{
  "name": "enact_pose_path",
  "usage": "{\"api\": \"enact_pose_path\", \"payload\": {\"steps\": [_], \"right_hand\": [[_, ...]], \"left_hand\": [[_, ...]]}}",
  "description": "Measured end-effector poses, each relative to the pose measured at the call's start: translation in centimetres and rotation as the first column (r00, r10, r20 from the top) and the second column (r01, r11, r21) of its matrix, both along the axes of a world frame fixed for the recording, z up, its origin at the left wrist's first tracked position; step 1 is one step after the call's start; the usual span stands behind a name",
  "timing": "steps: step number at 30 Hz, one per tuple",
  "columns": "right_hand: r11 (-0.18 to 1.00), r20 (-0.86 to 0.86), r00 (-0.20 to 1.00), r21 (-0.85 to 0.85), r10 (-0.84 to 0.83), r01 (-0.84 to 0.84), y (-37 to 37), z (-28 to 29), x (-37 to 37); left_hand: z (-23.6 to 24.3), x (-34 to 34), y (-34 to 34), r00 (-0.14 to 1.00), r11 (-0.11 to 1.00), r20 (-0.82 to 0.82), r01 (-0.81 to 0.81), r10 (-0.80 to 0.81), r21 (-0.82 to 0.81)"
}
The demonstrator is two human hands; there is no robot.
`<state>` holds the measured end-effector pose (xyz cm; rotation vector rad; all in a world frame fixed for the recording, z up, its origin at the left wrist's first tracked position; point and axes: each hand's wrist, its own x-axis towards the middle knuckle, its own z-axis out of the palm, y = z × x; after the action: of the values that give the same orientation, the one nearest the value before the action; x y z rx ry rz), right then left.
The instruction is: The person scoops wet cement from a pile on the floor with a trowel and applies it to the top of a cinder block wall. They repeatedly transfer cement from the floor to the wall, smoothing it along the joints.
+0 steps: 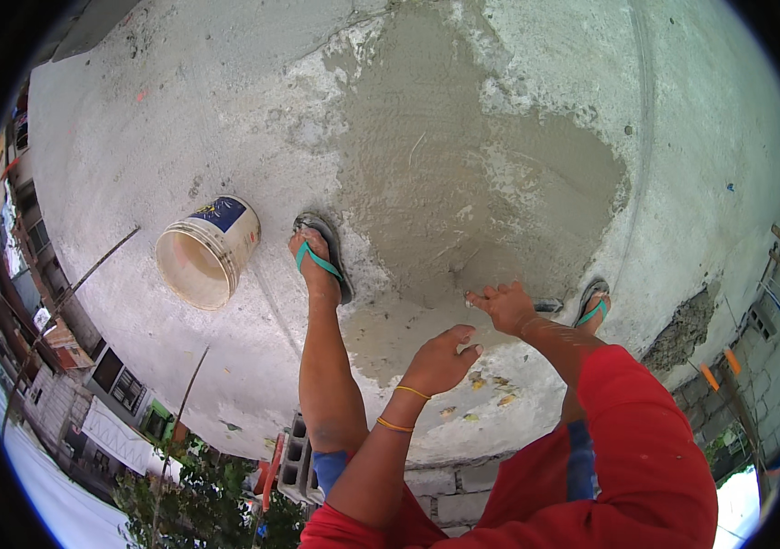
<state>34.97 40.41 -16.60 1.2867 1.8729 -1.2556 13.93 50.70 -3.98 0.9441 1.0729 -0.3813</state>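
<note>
My right hand [504, 308] is closed round the handle of a trowel [548, 304], low over the wet grey cement patch [408, 156]. The dark handle end sticks out on the hand's right side; the blade is hard to tell from the cement. My left hand [443, 359] hangs nearer to me over the patch's near edge, thumb and fingers apart, holding nothing. Fresh cement spreads away from my hands over the paler concrete slab [253, 119], smooth in places and ragged at its borders.
A white bucket [200, 252] with a blue label lies tipped on its side at the left. My sandalled feet [317, 252] stand either side of the patch. Rough broken concrete [683, 325] is at right. Hollow blocks [296, 462] and thin rods [97, 263] stand by the slab's edge.
</note>
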Motion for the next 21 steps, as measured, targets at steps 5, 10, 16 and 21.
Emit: {"api": "enact_pose_path", "payload": {"steps": [5,10,16,21], "right_hand": [[0.885,-0.03,0.971,-0.419,-0.238,0.204,3.0,1.1,3.3],[0.818,-0.006,0.853,-0.29,-0.521,0.497,15.2,-0.2,8.9],[0.832,-0.043,0.861,0.235,-0.507,0.502,22.2,-0.8,11.2],[0.918,0.057,0.94,0.243,-0.336,0.313,8.0,-3.4,7.3]], "left_hand": [[-0.8,1.1,-1.7,0.997,0.997,-0.004,0.08,-0.08,-0.021],[-1.2,2.3,-2.7,0.995,0.994,0.002,0.096,-0.096,-0.052],[-1.4,2.8,-2.2,0.992,0.992,0.024,0.122,-0.121,-0.031],[-1.4,2.7,-2.0,0.994,0.991,-0.009,0.111,-0.112,-0.076]]}}
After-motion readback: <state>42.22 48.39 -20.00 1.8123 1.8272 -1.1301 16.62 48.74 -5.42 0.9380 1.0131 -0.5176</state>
